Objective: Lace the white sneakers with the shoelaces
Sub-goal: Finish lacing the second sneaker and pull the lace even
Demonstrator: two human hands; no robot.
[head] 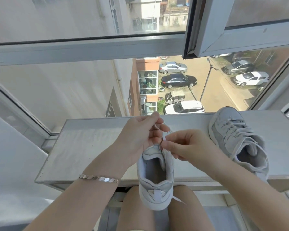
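Already laced: grey-white fabric sneaker (237, 139) on white ledge (90, 144). Seemingly near finished: second grey-white sneaker (155, 177) at ledge's near edge, thin white shoelace (157, 126) pinched by curled left hand (138, 135) and right hand (190, 147).

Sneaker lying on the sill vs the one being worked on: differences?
The right sneaker is laced up its front; the centre sneaker is mid-lacing, left hand and right hand pinching its shoelace. The right sneaker lies untouched on the sill; the centre sneaker's heel overhangs the sill edge. Both are pale grey-white, openings toward the camera.
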